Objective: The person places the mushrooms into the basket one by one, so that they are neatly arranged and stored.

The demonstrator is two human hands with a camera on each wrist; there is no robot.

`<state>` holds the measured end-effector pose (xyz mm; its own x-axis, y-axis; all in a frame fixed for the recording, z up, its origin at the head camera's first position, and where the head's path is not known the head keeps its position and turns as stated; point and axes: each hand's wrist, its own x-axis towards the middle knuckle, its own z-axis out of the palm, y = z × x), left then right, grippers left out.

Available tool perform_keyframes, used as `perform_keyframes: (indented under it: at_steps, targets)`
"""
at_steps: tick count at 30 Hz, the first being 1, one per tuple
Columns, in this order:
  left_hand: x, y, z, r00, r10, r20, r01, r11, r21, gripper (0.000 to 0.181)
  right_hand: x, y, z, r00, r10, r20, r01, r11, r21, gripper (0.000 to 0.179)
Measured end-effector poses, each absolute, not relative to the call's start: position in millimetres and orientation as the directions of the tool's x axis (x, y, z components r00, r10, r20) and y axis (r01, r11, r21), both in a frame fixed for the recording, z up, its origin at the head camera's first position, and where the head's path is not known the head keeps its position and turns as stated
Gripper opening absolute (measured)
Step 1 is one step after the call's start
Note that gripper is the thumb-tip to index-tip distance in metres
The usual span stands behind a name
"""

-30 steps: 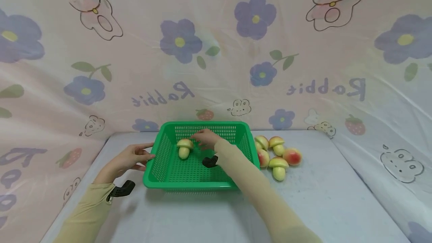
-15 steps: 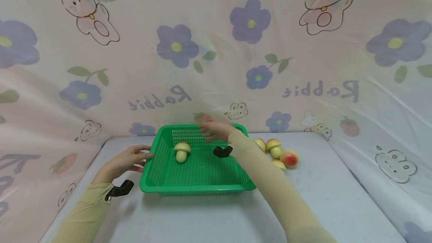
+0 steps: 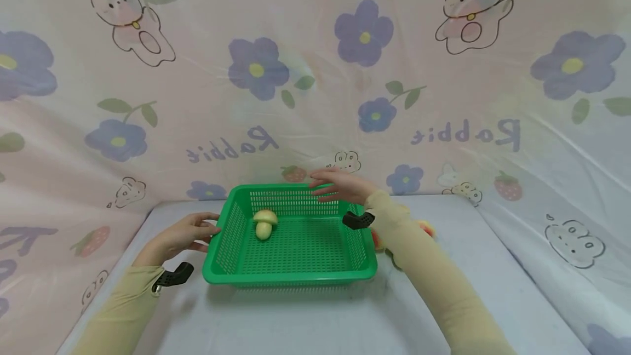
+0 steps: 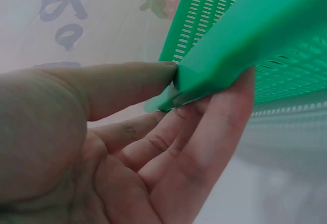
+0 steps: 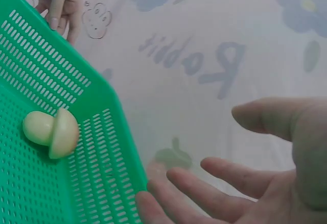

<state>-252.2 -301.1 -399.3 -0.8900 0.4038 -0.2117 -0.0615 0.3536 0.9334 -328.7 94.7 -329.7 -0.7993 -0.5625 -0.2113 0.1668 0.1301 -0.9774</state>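
A green plastic basket (image 3: 291,276) with slotted walls sits on the white-covered table. My left hand (image 3: 184,237) holds its left rim; in the left wrist view the thumb and fingers (image 4: 225,117) lie on either side of the green rim (image 4: 209,73). Inside, toward the back left, lies a toy mushroom (image 3: 264,224) with a tan cap and pale stem, also seen in the right wrist view as a mushroom (image 5: 64,134). My right hand (image 3: 342,186), fingers spread and holding nothing, hovers over the basket's back right rim.
Right of the basket, my right forearm hides most of a group of toy pieces; a red-and-yellow peach (image 3: 426,228) and a reddish piece (image 3: 377,240) peek out. Behind the table hangs a printed curtain (image 3: 315,97) with flowers and rabbits.
My right hand has risen out of the basket, away from the mushroom, and moved right toward the back right rim. My left hand stays at the left rim; the mushroom stays put.
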Motion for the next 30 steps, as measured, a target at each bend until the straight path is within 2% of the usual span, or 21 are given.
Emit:
perform_keyframes:
  at_steps: [7,15,30]
  targets:
    - [-253.1,-299.5,-396.5,-0.894,0.393,-0.214,-0.061,0.367,0.928,0.061,-322.2,131.8,-321.4,-0.827,-0.530,-0.188,0.142,0.127,-0.982,0.043]
    - [-249.8,-297.5,-395.3,-0.900,0.372,-0.227,-0.074,0.382,0.921,0.060,-317.9,172.6,-322.8,-0.855,-0.487,-0.176,0.131,0.126,-0.983,0.052]
    - [-249.5,-295.9,-395.8,-0.903,0.364,-0.230,-0.075,0.393,0.916,0.060,-307.7,259.1,-340.1,-0.901,-0.399,-0.172,0.122,0.147,-0.982,0.059]
